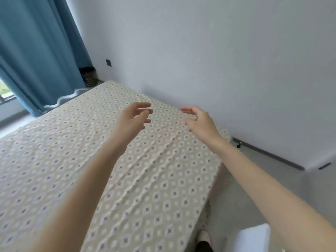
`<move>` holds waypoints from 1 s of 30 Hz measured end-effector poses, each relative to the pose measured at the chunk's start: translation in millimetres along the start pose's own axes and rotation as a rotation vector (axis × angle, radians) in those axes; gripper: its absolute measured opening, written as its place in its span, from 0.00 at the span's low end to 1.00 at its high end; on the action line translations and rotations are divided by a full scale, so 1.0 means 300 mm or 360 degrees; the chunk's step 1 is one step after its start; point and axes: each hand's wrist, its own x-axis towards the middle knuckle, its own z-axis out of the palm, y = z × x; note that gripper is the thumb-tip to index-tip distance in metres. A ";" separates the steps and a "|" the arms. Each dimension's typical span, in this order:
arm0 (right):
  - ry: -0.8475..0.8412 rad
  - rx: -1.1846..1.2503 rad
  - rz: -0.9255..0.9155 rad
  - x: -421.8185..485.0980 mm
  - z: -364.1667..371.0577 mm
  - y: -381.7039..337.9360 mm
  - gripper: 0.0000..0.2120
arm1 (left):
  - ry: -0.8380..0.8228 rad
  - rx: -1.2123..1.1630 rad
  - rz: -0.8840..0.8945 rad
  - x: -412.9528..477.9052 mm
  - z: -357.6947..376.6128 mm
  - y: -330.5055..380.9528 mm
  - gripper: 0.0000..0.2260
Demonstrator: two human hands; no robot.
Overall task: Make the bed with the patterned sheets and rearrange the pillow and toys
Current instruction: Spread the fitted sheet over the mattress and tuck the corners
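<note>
Left hand [133, 118] and right hand [200, 120] reach out empty, fingers spread, above the diamond-patterned sheet [127, 179]; no writing shows.

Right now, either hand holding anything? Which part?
Nothing held. Left hand and right hand are both open, fingers spread, above the patterned sheet, no grip on it.

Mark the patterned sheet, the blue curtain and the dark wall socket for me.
cream diamond-patterned bed sheet [145, 179], head view, on the creased middle of the fabric.
blue fabric curtain [36, 57], head view, on its hanging folds.
dark square wall socket [108, 62], head view, on its faceplate.
</note>
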 end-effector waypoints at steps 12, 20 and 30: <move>0.0185 -0.0038 -0.0037 0.698 -0.846 0.196 0.17 | -0.0065 -0.0073 0.0147 0.731 0.763 0.413 0.11; 0.0402 0.0009 -0.0130 0.900 -1.222 0.242 0.17 | -0.0155 -0.0148 0.0299 0.989 1.146 0.626 0.12; 0.0435 0.0019 -0.0174 1.278 -1.660 0.418 0.16 | -0.0222 -0.0216 0.0406 1.388 1.624 0.783 0.11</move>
